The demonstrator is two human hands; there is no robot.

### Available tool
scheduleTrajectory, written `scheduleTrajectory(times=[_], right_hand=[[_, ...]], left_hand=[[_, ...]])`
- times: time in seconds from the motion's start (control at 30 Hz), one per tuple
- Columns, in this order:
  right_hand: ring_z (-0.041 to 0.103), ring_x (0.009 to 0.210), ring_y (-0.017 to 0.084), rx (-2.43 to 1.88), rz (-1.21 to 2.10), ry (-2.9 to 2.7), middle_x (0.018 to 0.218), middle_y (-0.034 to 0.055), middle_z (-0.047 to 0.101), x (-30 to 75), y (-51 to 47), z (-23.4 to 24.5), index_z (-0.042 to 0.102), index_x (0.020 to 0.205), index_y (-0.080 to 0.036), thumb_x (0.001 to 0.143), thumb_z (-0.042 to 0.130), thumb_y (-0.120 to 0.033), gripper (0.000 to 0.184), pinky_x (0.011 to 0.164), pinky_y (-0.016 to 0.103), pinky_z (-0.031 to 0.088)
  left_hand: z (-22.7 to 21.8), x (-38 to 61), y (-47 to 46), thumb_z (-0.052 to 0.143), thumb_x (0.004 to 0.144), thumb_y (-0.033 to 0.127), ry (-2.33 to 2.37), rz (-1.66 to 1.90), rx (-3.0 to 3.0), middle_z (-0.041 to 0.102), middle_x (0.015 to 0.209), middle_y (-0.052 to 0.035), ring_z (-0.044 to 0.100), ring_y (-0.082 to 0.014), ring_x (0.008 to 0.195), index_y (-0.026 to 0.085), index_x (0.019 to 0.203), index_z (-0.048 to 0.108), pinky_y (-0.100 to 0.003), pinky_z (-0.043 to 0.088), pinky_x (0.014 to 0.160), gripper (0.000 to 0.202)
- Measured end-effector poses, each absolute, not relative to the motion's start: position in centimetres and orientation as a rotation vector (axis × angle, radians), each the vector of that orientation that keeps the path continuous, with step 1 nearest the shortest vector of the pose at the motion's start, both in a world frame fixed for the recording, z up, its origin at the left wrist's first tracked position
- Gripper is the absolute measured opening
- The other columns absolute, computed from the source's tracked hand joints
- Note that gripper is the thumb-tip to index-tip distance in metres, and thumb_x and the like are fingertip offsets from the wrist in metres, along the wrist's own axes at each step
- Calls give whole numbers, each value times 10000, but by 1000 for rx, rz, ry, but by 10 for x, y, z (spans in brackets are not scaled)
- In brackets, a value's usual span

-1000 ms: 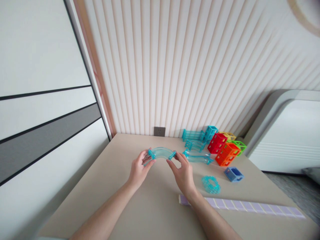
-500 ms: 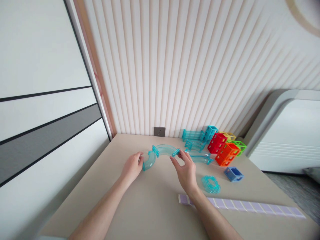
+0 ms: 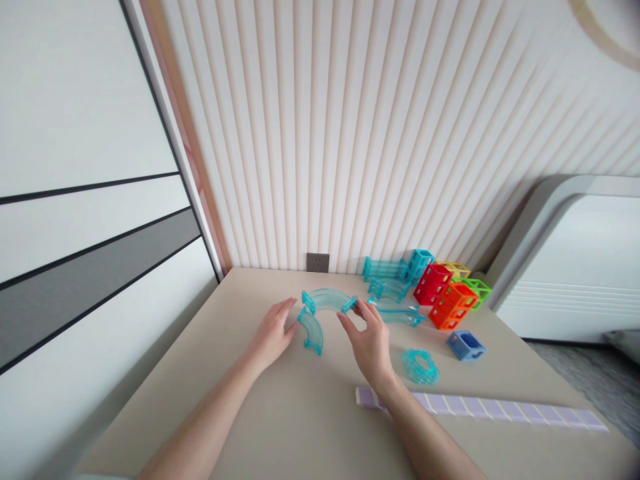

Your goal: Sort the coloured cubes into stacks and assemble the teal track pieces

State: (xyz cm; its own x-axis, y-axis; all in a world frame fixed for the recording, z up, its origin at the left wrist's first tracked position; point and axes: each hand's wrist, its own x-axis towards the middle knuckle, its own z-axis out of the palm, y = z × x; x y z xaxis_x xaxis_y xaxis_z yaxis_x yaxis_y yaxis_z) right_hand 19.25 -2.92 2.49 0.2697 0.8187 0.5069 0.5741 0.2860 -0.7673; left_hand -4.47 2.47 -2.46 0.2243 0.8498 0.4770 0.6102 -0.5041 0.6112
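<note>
A larger translucent teal curved track piece (image 3: pixel 327 299) arches between my two hands above the beige tabletop. Its right end connector sits between the thumb and fingers of my right hand (image 3: pixel 371 337), which is closed on it. Below its left end lies a smaller teal curved track piece (image 3: pixel 313 329), bending down to the right. My left hand (image 3: pixel 274 333) is beside that smaller piece's upper left end, fingers stretched and thumb apart. The thumb tip is very close to the piece; whether it touches I cannot tell.
At the back right stand more teal track pieces (image 3: pixel 395 311), a red block (image 3: pixel 433 284), orange blocks (image 3: pixel 453 307) and a teal block (image 3: pixel 419 267). Nearer are a blue block (image 3: pixel 466 346), a teal ring-shaped piece (image 3: pixel 421 367) and a long lilac strip (image 3: pixel 485 408) under my right forearm.
The smaller curved piece has turned: its free end swung from lower left to lower right. My left hand has let go of that end and moved slightly right. My right hand keeps its hold.
</note>
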Motion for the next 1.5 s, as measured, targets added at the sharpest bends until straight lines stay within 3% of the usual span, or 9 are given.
scheduleTrajectory(times=[0.1, 0.27, 0.5, 0.73, 0.97, 1.07, 1.23, 1.33, 1.5], right_hand=[[678, 927, 262, -1387, 266, -1415, 1031, 100, 694, 192, -29, 24, 671, 1085, -197, 874, 664, -515, 382, 825, 368, 532], [682, 922, 266, -1381, 262, -1415, 1035, 104, 701, 193, -29, 23, 678, 1077, -202, 875, 666, -503, 363, 814, 370, 537], [686, 907, 265, -1387, 273, -1413, 1018, 100, 710, 192, -29, 24, 687, 1058, -203, 866, 670, -510, 363, 806, 371, 540], [681, 920, 261, -1406, 288, -1422, 1046, 100, 706, 193, -27, 19, 686, 1078, -207, 866, 670, -523, 381, 804, 362, 533], [689, 905, 261, -1410, 300, -1458, 982, 90, 712, 191, -26, 16, 689, 1026, -198, 865, 671, -516, 357, 822, 365, 534], [693, 890, 265, -1417, 326, -1494, 959, 90, 716, 191, -24, 11, 693, 994, -194, 862, 671, -518, 351, 815, 373, 538], [703, 875, 284, -1436, 378, -1523, 977, 110, 727, 192, -21, 1, 703, 988, -190, 849, 679, -515, 354, 791, 393, 555], [710, 867, 284, -1446, 403, -1541, 984, 109, 733, 192, -21, -2, 706, 989, -191, 840, 696, -479, 325, 791, 394, 559], [713, 844, 277, -1453, 428, -1574, 987, 104, 738, 189, -23, -1, 701, 990, -197, 830, 709, -432, 284, 778, 383, 558]], left_hand=[[-35, -42, 26, 601, 842, 185, 1263, 1092, 2275, 604, 1407, -136, 558, -295, 1320, 214, 1339, 562, -527, 426, 1120, 499], [-39, -40, 26, 577, 866, 173, 1225, 1017, 2294, 679, 1301, -114, 628, -302, 1229, 239, 1260, 630, -519, 472, 1074, 403], [-34, -41, 27, 651, 819, 144, 1271, 964, 2271, 694, 1163, -95, 636, -270, 1128, 240, 1311, 577, -482, 484, 1027, 507], [-29, -40, 23, 733, 801, 228, 1278, 901, 2271, 671, 1085, -87, 631, -264, 1064, 221, 1116, 670, -427, 493, 979, 322], [-27, -31, 17, 817, 723, 350, 1505, 939, 2252, 663, 962, -87, 641, -299, 974, 191, 934, 655, -445, 519, 889, 309], [-28, -30, 15, 837, 688, 368, 1550, 965, 2240, 675, 1035, -108, 639, -321, 1048, 194, 1002, 666, -459, 505, 945, 398], [-28, -31, 17, 836, 677, 426, 1503, 1141, 2044, 674, 1220, -143, 628, -323, 1171, 202, 1294, 564, -490, 487, 1019, 710], [-26, -31, 18, 795, 728, 456, 1449, 1152, 1968, 715, 1130, -113, 676, -290, 1078, 201, 1313, 552, -480, 515, 985, 683], [-18, -29, 16, 763, 759, 379, 1380, 1155, 1933, 751, 978, -71, 715, -248, 912, 215, 1189, 634, -423, 574, 888, 479]])
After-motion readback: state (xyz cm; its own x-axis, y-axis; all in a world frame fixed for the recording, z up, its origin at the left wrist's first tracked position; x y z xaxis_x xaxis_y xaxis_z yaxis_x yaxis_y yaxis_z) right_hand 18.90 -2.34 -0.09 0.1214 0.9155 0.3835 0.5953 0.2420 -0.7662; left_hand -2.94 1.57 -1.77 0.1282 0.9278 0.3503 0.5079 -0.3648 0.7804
